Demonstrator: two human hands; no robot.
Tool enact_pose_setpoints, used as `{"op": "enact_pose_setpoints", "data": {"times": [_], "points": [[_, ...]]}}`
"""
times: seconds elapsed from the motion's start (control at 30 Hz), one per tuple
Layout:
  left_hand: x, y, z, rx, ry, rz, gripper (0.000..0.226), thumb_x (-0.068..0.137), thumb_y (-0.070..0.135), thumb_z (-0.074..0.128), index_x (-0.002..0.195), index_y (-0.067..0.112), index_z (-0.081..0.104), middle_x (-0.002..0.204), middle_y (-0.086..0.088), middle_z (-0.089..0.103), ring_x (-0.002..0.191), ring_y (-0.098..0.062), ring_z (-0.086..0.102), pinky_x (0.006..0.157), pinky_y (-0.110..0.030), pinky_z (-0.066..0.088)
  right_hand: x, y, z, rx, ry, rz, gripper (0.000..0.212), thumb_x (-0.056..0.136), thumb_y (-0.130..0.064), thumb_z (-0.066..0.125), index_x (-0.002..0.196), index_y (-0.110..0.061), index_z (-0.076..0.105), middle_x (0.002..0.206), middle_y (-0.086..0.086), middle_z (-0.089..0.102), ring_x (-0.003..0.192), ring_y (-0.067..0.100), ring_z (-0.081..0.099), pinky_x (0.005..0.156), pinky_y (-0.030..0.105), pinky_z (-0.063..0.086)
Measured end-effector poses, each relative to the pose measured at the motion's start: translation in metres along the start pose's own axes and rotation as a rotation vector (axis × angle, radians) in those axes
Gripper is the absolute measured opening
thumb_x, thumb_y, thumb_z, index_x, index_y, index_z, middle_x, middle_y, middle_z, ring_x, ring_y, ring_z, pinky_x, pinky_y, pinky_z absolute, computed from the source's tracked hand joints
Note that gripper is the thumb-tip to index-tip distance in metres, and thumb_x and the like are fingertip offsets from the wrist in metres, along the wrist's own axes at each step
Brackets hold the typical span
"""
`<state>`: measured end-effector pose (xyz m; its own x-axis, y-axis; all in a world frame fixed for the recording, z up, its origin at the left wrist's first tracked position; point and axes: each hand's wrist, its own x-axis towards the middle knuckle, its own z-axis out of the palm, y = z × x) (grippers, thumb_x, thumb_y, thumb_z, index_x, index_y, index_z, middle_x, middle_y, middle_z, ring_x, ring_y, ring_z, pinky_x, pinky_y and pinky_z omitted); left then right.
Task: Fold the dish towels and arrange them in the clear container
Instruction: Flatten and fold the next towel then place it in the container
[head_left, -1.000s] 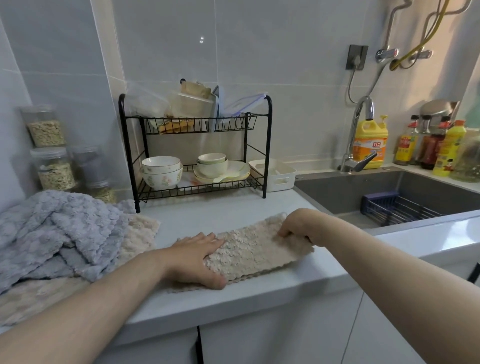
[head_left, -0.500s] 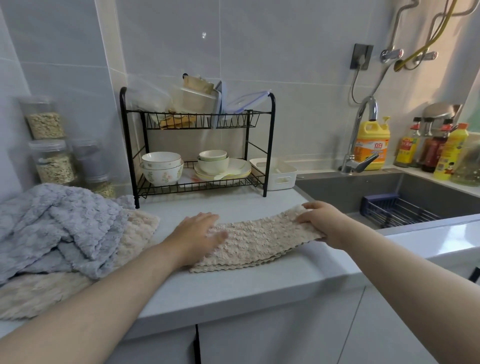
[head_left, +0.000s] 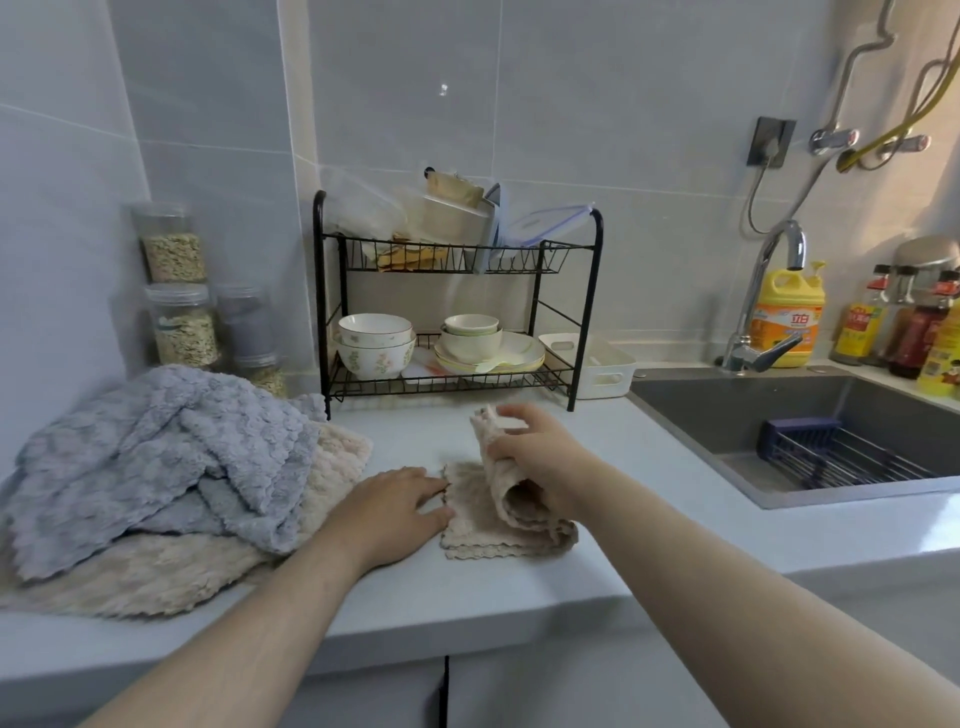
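Your right grip (head_left: 540, 457) is raised off the surface (head_left: 649, 519), with the back of the hand turned toward you. Its fingers and thumb are curled round the right half of the beige towel (head_left: 496, 540) and pinch it near the upper edge. That half stands lifted and bends leftward over the half that lies flat. Your right forearm enters from the lower right and crosses the front edge of the surface.

Your left grip (head_left: 395, 512) lies palm down on the surface, fingers straight and close together, holding nothing. Its fingertips touch the left edge of the beige towel's flat half. Your left forearm enters from the lower left.

The beige towel sits near the front of the surface, between your two grips and in front of the rack (head_left: 587, 312). Its lower layers are stacked, with scalloped edges showing along the front.

Just left of your left grip is a loose pile: a grey towel (head_left: 156, 457) crumpled on top of a cream towel (head_left: 156, 577), both unfolded. The cream one touches your left forearm.

Bowls (head_left: 375, 345) stand on the rack's lower shelf. A clear lid (head_left: 545, 228) leans tilted on the top shelf. Jars (head_left: 179, 322) stand against the wall behind the pile. The sink (head_left: 727, 410) lies to the right, well apart from the towels.
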<state>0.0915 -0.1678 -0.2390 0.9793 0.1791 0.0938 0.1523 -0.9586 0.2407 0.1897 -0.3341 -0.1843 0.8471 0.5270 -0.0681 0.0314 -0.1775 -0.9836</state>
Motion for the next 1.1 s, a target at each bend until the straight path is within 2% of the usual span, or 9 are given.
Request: {"op": "enact_pose_setpoints", "data": {"times": [0.2,0.4,0.53,0.63,0.77,0.83,0.9,1.0,1.1], "points": [[0.004,-0.005,0.002,-0.035,0.07,0.046,0.035,0.094,0.047,0.039,0.121,0.036,0.058,0.117,0.005,0.057,0.114,-0.021,0.051,0.091,-0.035,0.041,0.004,0.014,0.022,-0.062,-0.091,0.099,0.028,0.083,-0.005,0.064,0.109,-0.013,0.057,0.09,0.016,0.062,0.069,0.026,0.061,0.059,0.032,0.053],[0.007,-0.015,0.008,-0.236,0.167,-0.038,0.028,0.096,0.026,0.033,0.086,0.023,0.059,0.102,0.003,0.062,0.093,-0.019,0.056,0.085,-0.041,0.049,-0.001,-0.001,0.005,0.128,-0.157,0.124,0.006,0.091,-0.001,0.054,0.096,0.003,0.056,0.09,0.019,0.058,0.061,0.028,0.06,0.059,0.036,0.056],[-0.002,-0.01,0.004,-0.421,0.227,0.032,0.045,0.102,0.042,0.028,0.146,0.033,0.033,0.15,0.017,0.03,0.14,-0.005,0.026,0.116,-0.035,0.024,-0.006,0.0,-0.027,-0.205,0.147,-0.121,0.022,0.092,-0.002,0.051,0.105,-0.008,0.068,0.103,0.01,0.067,0.077,0.022,0.063,0.073,0.037,0.056],[0.001,0.003,-0.001,-0.365,0.188,0.235,0.054,0.101,0.05,0.026,0.151,0.041,0.008,0.156,0.025,-0.001,0.144,0.005,-0.007,0.119,-0.03,0.004,-0.011,0.033,-0.04,-0.562,0.172,-0.155,0.029,0.093,-0.018,0.054,0.12,-0.025,0.066,0.115,-0.006,0.061,0.111,0.018,0.059,0.098,0.033,0.045],[0.019,0.008,0.003,-0.018,-0.088,0.242,0.068,0.095,0.063,0.014,0.153,0.032,-0.006,0.159,0.014,-0.013,0.145,-0.005,-0.015,0.121,-0.039,-0.002,-0.006,0.06,-0.043,-0.652,0.157,-0.15,0.039,0.093,-0.028,0.056,0.131,-0.023,0.059,0.131,0.001,0.059,0.122,0.018,0.054,0.1,0.025,0.038],[0.021,0.006,0.008,0.135,-0.2,0.197,0.084,0.081,0.074,0.0,0.151,0.03,-0.015,0.158,0.012,-0.019,0.146,-0.008,-0.016,0.12,-0.04,-0.004,0.0,0.062,-0.042,-0.725,0.205,-0.161,0.035,0.091,-0.032,0.055,0.119,-0.015,0.065,0.12,0.008,0.063,0.114,0.027,0.056,0.096,0.033,0.043],[0.022,0.006,0.011,0.174,-0.24,0.174,0.085,0.08,0.075,-0.001,0.15,0.031,-0.019,0.157,0.013,-0.021,0.145,-0.01,-0.018,0.12,-0.042,-0.004,0.003,0.062,-0.042,-0.799,0.247,-0.168,0.028,0.088,-0.036,0.055,0.073,-0.012,0.061,0.087,0.009,0.061,0.092,0.031,0.055,0.075,0.035,0.041],[0.031,0.008,0.001,0.107,-0.183,0.177,0.086,0.083,0.079,0.011,0.154,0.029,0.008,0.16,0.012,0.003,0.149,-0.016,-0.002,0.12,-0.044,0.005,0.006,0.065,-0.043,-0.789,0.271,-0.201,0.043,0.081,-0.037,0.059,0.051,-0.014,0.038,0.059,0.002,0.044,0.068,0.025,0.045,0.055,0.034,0.029],[0.057,0.017,-0.021,-0.19,0.17,0.135,0.068,0.087,0.068,0.043,0.133,0.019,0.052,0.141,0.001,0.047,0.131,-0.02,0.04,0.108,-0.037,0.032,0.003,0.062,-0.048,-0.626,0.203,-0.202,0.027,0.074,-0.027,0.064,0.057,-0.012,0.05,0.056,0.0,0.049,0.06,0.017,0.045,0.057,0.032,0.037]]}}
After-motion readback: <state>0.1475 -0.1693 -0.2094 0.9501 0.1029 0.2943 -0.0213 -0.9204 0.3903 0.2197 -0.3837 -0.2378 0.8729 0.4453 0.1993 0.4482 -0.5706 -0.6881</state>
